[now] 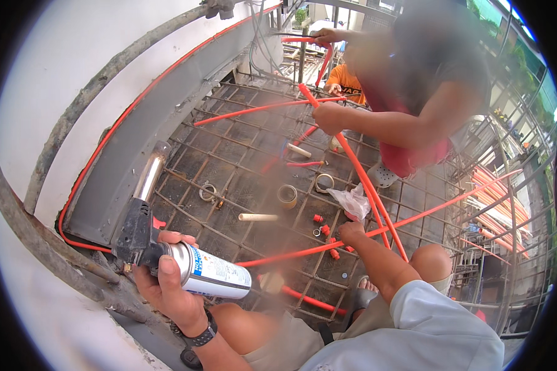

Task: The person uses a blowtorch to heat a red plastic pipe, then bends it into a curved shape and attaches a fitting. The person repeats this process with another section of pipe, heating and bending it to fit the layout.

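Note:
My left hand is wrapped round a gas torch, made of a white canister and a black burner head. Its metal nozzle points up and away; no flame shows. Low over the rebar grid, my right hand is closed round a long orange pipe that slants up to the right. Just beyond that hand lie a clear plastic bag and several red pipe fittings. A co-worker's hand grips another orange pipe, which crosses mine.
Rebar grid spreads over dark boards. Tape rolls, a jar and a pale tube lie on it. A curved metal bar stands by the left wall. A person in orange is farther off. Orange pipes are stacked at right.

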Demonstrator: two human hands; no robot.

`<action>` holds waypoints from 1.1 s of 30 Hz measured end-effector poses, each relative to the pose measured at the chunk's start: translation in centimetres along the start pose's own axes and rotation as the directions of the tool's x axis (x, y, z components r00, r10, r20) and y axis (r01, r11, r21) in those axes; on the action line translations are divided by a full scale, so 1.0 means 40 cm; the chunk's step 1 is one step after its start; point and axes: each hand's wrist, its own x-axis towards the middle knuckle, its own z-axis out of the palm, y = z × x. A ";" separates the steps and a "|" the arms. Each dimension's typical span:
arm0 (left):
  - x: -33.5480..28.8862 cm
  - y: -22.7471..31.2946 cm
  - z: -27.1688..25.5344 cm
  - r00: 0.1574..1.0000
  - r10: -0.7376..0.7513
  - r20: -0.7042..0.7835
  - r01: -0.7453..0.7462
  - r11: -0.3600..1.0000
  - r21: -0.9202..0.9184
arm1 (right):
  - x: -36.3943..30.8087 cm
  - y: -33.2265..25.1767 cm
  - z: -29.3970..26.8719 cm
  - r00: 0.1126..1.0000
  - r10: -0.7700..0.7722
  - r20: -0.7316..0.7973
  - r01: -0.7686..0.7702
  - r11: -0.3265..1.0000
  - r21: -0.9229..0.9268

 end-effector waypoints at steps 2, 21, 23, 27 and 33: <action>-0.003 0.000 0.000 1.000 -0.004 0.002 0.004 1.000 -0.004 | -0.014 -0.027 -0.061 0.996 -0.084 0.010 0.084 0.996 0.011; -0.037 0.019 0.053 0.998 -0.032 0.055 0.039 0.992 -0.120 | -0.536 -0.279 -0.624 0.640 -0.591 -0.491 0.612 0.007 0.791; -0.041 0.023 0.059 0.998 -0.015 0.057 0.023 0.988 -0.150 | -0.547 -0.325 -0.618 0.556 -0.660 -0.505 0.672 0.000 0.740; -0.042 0.032 0.062 0.997 -0.070 0.043 0.079 0.964 -0.254 | -0.570 -0.387 -0.599 0.442 -0.727 -0.526 0.683 -0.107 0.722; -0.043 0.027 0.044 0.992 -0.073 0.104 0.099 0.957 -0.272 | -0.576 -0.386 -0.613 0.381 -0.816 -0.435 0.762 0.010 0.648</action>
